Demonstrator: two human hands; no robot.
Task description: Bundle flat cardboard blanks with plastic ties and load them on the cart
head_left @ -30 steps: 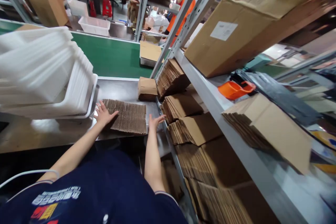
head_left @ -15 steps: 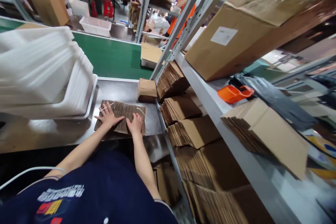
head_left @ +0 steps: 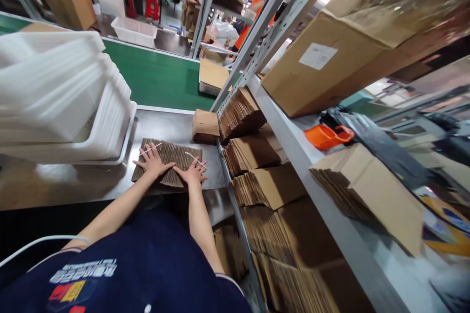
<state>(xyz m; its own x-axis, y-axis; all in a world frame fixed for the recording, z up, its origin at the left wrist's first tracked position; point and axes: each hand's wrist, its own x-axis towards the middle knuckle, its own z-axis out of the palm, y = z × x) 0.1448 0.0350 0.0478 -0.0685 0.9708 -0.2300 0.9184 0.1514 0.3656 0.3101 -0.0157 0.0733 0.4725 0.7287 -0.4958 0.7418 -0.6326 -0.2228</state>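
A bundle of flattened cardboard boxes (head_left: 172,156) lies on the metal table (head_left: 157,124), its folded edges facing up. White straps (head_left: 191,155) cross it near both ends. My left hand (head_left: 151,161) rests on the left part of the bundle with fingers spread, over the left strap. On the right part lies my right hand (head_left: 193,172), also with fingers spread, its fingertips by the right strap. The two thumbs point toward each other near the middle of the bundle. Neither hand is closed around anything.
Stacked white plastic bins (head_left: 110,107) stand at the left. Behind the table runs a green conveyor belt (head_left: 157,78). A small cardboard stack (head_left: 205,125) sits behind the bundle. Shelving on the right holds flattened boxes (head_left: 264,186), a large carton (head_left: 330,63) and an orange holder (head_left: 326,136).
My right hand has spread its fingers and turned outward to the right, its thumb moving closer to my left thumb. My left hand has stayed nearly in place.
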